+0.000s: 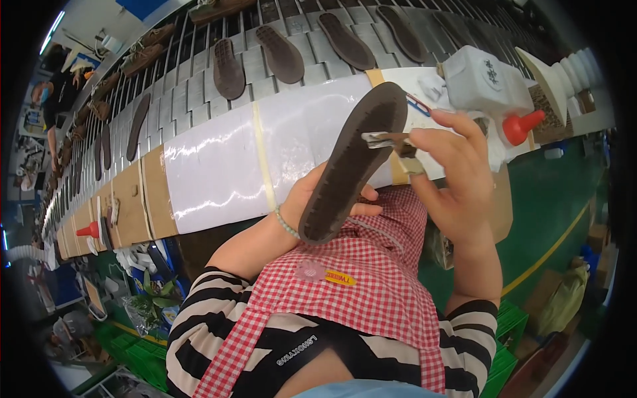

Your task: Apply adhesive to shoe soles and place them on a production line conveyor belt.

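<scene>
A dark brown shoe sole is held up at a slant above my lap, its rimmed face turned up. My left hand grips it from behind and below, so part of that hand is hidden by the sole. At the sole's right edge, my right hand pinches a small folded piece, brown and whitish, perhaps cloth. The white end of that piece overlaps the sole; whether it presses on the surface I cannot tell.
Ahead runs a slatted metal conveyor carrying several soles and shoes. A film-covered work ledge lies before me. To the right are a white plastic jug, a red nozzle cap and a blue-handled tool.
</scene>
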